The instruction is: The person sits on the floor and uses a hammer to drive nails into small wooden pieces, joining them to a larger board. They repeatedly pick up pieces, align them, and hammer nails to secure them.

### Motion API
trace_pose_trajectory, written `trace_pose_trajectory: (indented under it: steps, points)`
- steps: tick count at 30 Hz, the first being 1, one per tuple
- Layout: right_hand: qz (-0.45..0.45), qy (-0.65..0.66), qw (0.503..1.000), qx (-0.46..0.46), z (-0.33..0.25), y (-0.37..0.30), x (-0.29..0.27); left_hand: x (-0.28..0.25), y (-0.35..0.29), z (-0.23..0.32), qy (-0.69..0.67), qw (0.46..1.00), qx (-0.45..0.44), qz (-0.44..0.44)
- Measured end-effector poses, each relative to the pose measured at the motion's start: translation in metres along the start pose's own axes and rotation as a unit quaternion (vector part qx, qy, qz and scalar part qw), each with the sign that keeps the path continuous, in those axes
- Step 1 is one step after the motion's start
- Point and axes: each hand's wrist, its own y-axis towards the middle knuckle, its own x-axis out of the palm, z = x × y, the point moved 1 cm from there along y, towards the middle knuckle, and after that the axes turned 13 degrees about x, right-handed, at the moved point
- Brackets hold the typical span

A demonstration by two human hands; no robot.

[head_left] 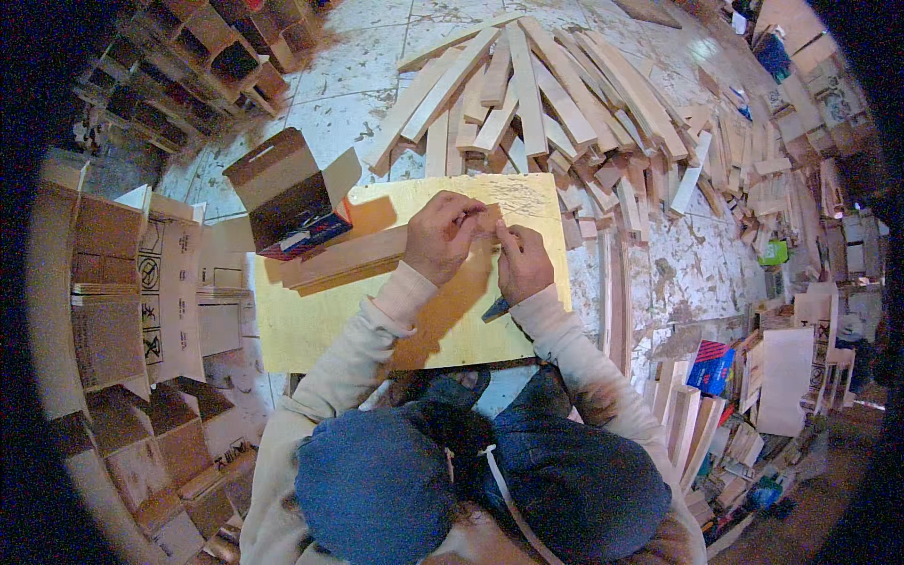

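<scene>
Wooden strips lie across a yellow board in front of me, their right end running under my hands. My left hand is closed over that end, fingers bent at the wood. Close beside it, my right hand has thumb and fingertips pinched at the strip's tip; anything small between them is too fine to make out. A dark blue handle-like piece sticks out below the right hand, and I cannot tell whether the palm grips it. Many small nail-like bits are scattered at the board's far right.
An open cardboard box stands at the board's far left corner. Beyond lies a large fanned pile of wooden slats. Cardboard compartments line the left side. At right are more wood offcuts and a blue-red box.
</scene>
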Motion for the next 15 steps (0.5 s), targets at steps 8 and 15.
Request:
trace_pose_trajectory:
  steps: [8, 15]
  points:
    - [-0.004, 0.001, 1.0, 0.007, -0.003, -0.001, -0.002, 0.024, -0.018, -0.013, 0.043, 0.999, 0.025, 0.003]
    - [-0.022, -0.049, 0.997, 0.059, -0.001, -0.037, -0.036, 0.037, -0.027, -0.025, -0.002, 0.999, -0.019, 0.028]
